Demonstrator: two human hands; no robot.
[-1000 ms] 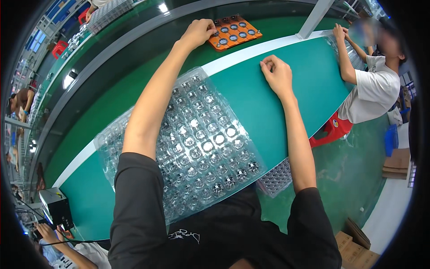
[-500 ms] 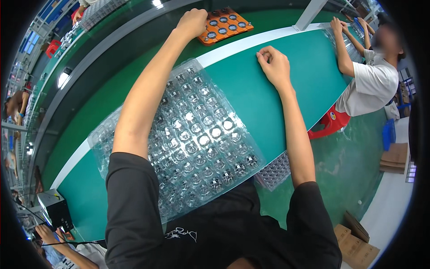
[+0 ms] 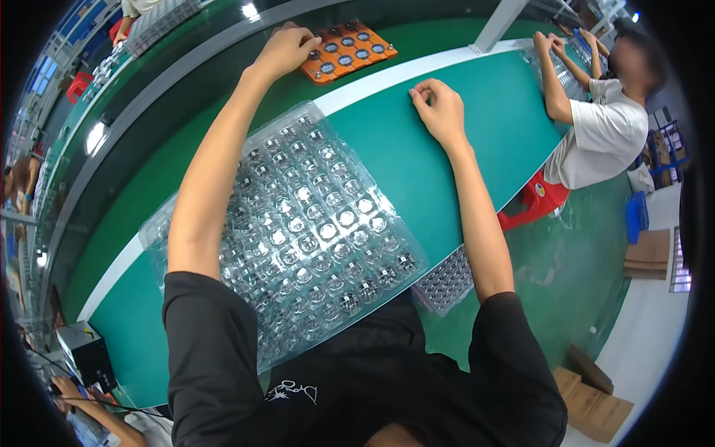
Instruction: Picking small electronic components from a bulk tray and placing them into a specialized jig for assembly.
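My left hand [image 3: 287,51] reaches over the far edge of the bench, at the left end of an orange plate [image 3: 344,65]. Its thumb and fingers come together by the plate's corner; whatever they may hold is too small to make out. Rows of round, dark-centred discs sit in the plate. Above the green bench top, my right hand [image 3: 441,108] is curled with thumb and forefinger tips together, and I cannot see what is between them. Beneath my left forearm lies a clear plastic tray [image 3: 298,223] with many cup-shaped pockets holding shiny, clear round parts.
Another person [image 3: 607,134] in a white top works at the bench's right. A red stool [image 3: 538,200] stands beside them. A second pocketed tray [image 3: 447,281] is below the bench edge. A black box [image 3: 88,356] is at left; cardboard boxes [image 3: 592,402] lie lower right.
The whole view has shifted slightly. My left hand has moved a little left and nearer at the orange plate, its fingers less bunched. My right hand keeps its curled pose.
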